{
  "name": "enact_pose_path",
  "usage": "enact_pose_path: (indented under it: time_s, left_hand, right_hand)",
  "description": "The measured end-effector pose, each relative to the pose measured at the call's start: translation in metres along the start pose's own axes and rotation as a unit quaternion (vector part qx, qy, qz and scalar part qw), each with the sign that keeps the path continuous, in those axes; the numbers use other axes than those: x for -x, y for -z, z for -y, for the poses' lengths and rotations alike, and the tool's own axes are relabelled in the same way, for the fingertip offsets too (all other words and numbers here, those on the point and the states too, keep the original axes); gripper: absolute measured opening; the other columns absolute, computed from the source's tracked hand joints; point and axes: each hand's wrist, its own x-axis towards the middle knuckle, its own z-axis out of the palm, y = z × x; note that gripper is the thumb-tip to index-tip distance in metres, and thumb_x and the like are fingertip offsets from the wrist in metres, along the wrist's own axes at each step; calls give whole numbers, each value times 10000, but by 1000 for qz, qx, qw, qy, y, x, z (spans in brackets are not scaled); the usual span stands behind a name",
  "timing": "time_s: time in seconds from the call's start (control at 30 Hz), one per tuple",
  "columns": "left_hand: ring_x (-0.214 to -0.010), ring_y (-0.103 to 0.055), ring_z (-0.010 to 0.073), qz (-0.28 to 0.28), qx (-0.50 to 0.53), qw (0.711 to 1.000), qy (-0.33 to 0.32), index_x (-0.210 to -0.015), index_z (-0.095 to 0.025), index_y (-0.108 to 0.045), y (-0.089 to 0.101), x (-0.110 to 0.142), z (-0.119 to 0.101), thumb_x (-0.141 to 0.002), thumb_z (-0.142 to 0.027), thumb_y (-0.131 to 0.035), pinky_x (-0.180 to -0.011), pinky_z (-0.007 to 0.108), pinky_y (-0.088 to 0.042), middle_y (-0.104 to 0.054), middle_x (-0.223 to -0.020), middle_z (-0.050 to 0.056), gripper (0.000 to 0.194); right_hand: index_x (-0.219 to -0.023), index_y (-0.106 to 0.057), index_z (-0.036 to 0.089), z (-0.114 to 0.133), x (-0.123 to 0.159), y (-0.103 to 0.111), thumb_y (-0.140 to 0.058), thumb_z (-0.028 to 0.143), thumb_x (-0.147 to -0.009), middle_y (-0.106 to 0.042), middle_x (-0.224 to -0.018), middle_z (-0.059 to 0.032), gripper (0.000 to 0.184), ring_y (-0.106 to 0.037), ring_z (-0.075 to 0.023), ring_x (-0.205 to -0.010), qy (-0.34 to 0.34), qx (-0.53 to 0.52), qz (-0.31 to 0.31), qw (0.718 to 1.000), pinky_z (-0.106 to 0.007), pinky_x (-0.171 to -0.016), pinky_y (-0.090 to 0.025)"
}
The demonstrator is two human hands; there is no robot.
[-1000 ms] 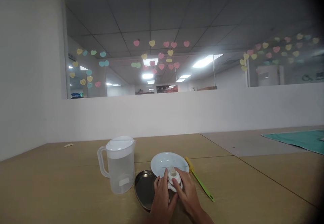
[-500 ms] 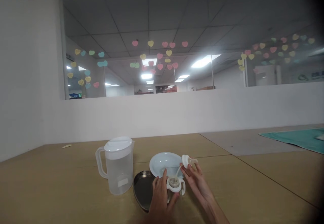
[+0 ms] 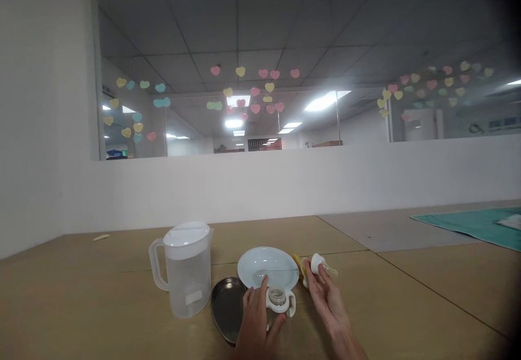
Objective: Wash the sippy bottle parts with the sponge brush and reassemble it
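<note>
— Curled partway round the handled bottle (image 3: 277, 296), the left hand (image 3: 257, 316) steadies it just on the near side of the bowl (image 3: 248, 255). And the other?

— Right of the bowl, the right hand (image 3: 329, 300) pinches the teat cap (image 3: 316, 263) at its white collar, fingers nearly together.

— What could go wrong?

— With the bottle's mouth uncovered, a slack left hold or a bumped handle could tip it into the bowl. I can't tell whether any liquid would spill.

— And the cap?

— That fingertip pinch looks light, so it might slip. Its dangling straw (image 3: 305, 280) could also brush the yellow object (image 3: 297, 261) at the bowl's right edge and get dirty.
</note>
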Motion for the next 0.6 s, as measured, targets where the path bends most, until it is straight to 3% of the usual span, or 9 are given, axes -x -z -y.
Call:
enact_pose_path:
  time_s: [0.23, 0.4, 0.6]
  left_hand:
    - [-1185, -468, 255, -4, -3, 1000, -25, -1384, -117, -306, 0, -2, 1, -896, -447, -371, -1014, 454, -316, -522, -1269, 169, 592]
    - [-1151, -488, 245, -14, 7, 999, -29, -1368, -133, -332, 0, -2, 0, -894, -443, -385, -997, 438, -338, -531, -1255, 152, 568]
    - [-1158, -481, 239, -10, 10, 1000, -28, -1368, -134, -332, -1, -1, 2, -894, -417, -400, -1005, 429, -332, -517, -1277, 148, 556]
  right_hand:
    - [-869, -624, 192, -12, -6, 4, -772, 258, -605, -671, -963, -31, 310, -600, -179, -1047, 18, 14, 3, 1000, -253, -869, -551]
    - [-850, -555, 196, -30, -4, -2, -797, 225, -529, -674, -899, 1, 402, -633, -144, -953, 48, 40, -42, 997, -214, -836, -545]
    - [-855, -440, 234, -39, 0, -8, -828, 272, -456, -636, -746, 61, 558, -634, -115, -711, 151, 204, -86, 963, -202, -645, -534]
